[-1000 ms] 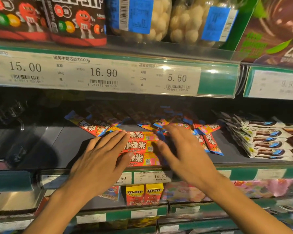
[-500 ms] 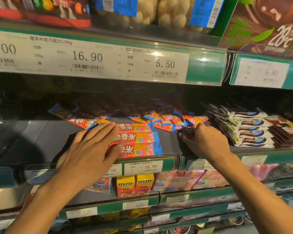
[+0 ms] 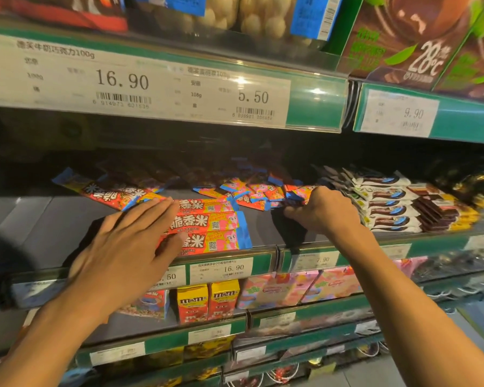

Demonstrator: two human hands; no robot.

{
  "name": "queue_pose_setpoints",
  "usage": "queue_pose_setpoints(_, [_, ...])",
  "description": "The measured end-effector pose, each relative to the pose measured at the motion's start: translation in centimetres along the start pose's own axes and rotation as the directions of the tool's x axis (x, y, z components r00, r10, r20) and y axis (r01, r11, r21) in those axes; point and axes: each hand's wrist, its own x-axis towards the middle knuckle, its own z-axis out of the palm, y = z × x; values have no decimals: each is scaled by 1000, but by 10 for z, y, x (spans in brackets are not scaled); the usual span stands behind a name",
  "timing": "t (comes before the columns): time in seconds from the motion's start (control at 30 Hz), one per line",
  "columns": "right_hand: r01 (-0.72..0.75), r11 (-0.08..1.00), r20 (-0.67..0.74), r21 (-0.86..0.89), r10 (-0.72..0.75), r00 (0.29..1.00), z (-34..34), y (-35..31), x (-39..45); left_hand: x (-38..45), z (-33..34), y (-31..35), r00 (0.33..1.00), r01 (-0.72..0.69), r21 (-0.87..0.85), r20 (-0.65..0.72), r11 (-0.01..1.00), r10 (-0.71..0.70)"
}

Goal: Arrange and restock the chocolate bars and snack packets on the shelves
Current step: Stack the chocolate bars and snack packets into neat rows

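In the head view, three flat red-and-pink foil-wrapped chocolate bars (image 3: 207,227) lie side by side at the front lip of the grey metal shelf (image 3: 39,224). The left hand (image 3: 129,247) rests on their left ends, fingers straight and slightly spread. Right of the bars, the right hand (image 3: 323,212) curls its fingers into a loose heap of small red-and-blue snack packets (image 3: 260,192), apparently pinching a dark one. The wrappers look light, slick and crinkly; the bars seem stiff enough to be squared by their edges.

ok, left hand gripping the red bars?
No, the left hand lies flat, fingers straight, on the left ends of the red bars.
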Motion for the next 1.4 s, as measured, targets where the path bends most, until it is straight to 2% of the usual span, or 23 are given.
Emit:
queue_pose_setpoints(0.13, [-10,1000,-8,19,10,1000,0,11,0,0,0,0,1000,-10,7,-6,1000,10])
queue_pose_setpoints(0.33, [108,993,-98,36,-104,990,-16,21,-30,0,3,-5,997,-35,31,-65,999,37])
queue_pose_setpoints(0.47, [174,984,-158,44,-165,974,-30,35,-56,3,12,-14,998,-27,48,-49,998,29])
queue_pose_setpoints(0.63, [216,948,-171,233,-178,969,-38,59,-72,13,31,-27,999,-26,55,-35,998,28])
queue_pose_setpoints(0.7, [213,888,-162,408,-160,974,-37,66,-75,17,37,-29,1000,-15,57,-15,998,16])
queue_pose_setpoints(0.8, [203,693,-104,692,-182,978,-33,63,-79,19,40,-30,1000,-6,51,16,999,5])
queue_pose_setpoints(0.87, [202,590,-74,782,-234,969,-28,54,-79,16,36,-28,1000,-14,49,28,999,13])
queue_pose_setpoints(1.0, [154,458,-16,875,-292,956,-20,31,-77,3,11,-10,1000,-6,-6,-12,1000,6])
queue_pose_setpoints(1.17, [-53,245,109,968,-222,969,-13,7,-73,0,-1,2,1000,30,-58,7,998,-30])
queue_pose_setpoints(1.3, [-209,179,258,961,-320,912,-2,-18,-70,0,-2,1,1000,23,-32,7,999,-23])
queue_pose_setpoints(1.4, [-288,130,316,949,-395,863,4,-40,-72,0,-3,3,1000,22,-29,7,999,-21])
